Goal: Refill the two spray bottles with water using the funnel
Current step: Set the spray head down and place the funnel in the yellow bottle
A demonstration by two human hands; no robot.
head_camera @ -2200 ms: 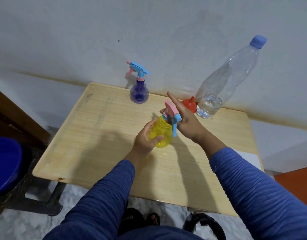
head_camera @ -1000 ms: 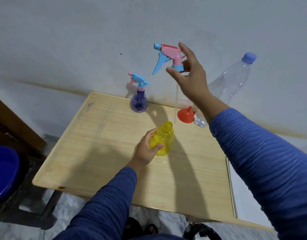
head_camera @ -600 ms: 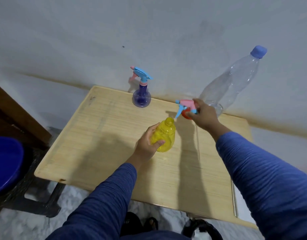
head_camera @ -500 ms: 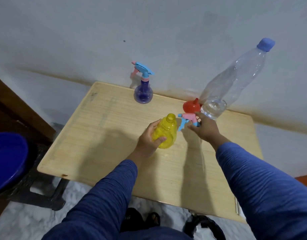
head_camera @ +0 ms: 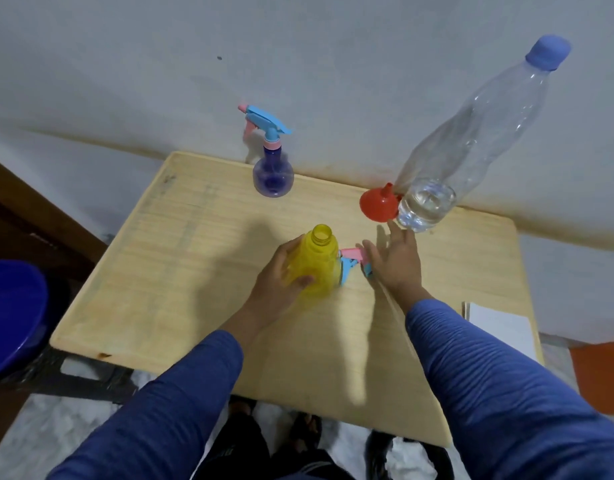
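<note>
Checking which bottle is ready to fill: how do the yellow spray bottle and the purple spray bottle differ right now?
The yellow spray bottle has an open neck, its spray head lying beside it on the table; the purple spray bottle has its trigger head screwed on. The left hand holds the yellow one; the purple one stands untouched near the wall. Both stand upright and are translucent.
</note>
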